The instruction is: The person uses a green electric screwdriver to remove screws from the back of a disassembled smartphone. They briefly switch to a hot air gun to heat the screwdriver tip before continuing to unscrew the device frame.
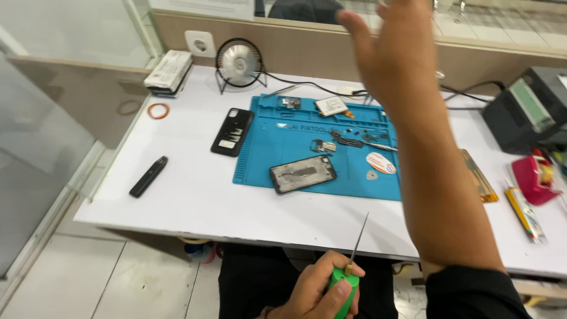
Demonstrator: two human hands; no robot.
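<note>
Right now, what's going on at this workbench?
A person sits at a white table with a phone taken apart on a blue work mat. The left hand, down near the lap, grips a green-handled screwdriver with its thin shaft pointing up. The right hand is raised, open and empty, above the far side of the mat. An opened phone frame lies on the mat's near edge, small parts are scattered further back, and a black phone case rests beside the mat.

we list: screwdriver (348,277), glossy green plastic handle, thin bare metal shaft; work mat (260,159), matt blue rubbery sheet; desk (195,201), smooth white laminate; small fan (238,61), shiny metal.
</note>
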